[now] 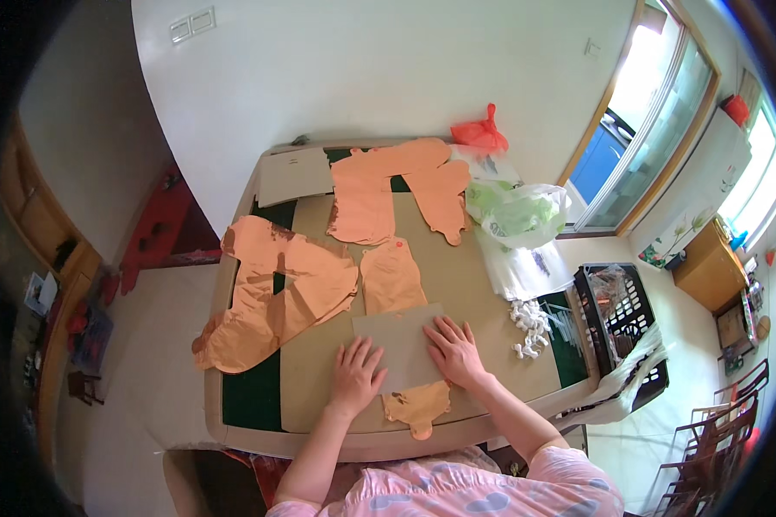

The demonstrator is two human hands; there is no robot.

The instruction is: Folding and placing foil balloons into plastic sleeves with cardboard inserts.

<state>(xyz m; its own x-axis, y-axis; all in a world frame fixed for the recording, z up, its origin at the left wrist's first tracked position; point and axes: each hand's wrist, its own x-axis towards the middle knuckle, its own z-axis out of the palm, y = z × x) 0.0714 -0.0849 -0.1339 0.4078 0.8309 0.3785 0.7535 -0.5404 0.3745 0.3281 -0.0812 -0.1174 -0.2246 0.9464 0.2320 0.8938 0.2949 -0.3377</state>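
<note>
A grey card sheet [403, 345] lies flat near the front of the worktop [319, 388], laid over a thin orange cut piece [392, 277] whose tail sticks out below it. The card looks light and fairly stiff, the orange piece limp and likely to slide; both are probably best held by pressing flat or lifting at an edge. The left hand [356, 372] and right hand [454, 350] rest palm-down on the card, fingers spread and clamped on nothing. More orange pieces [272, 293] lie further out, with plastic bags [517, 211] to the right.
</note>
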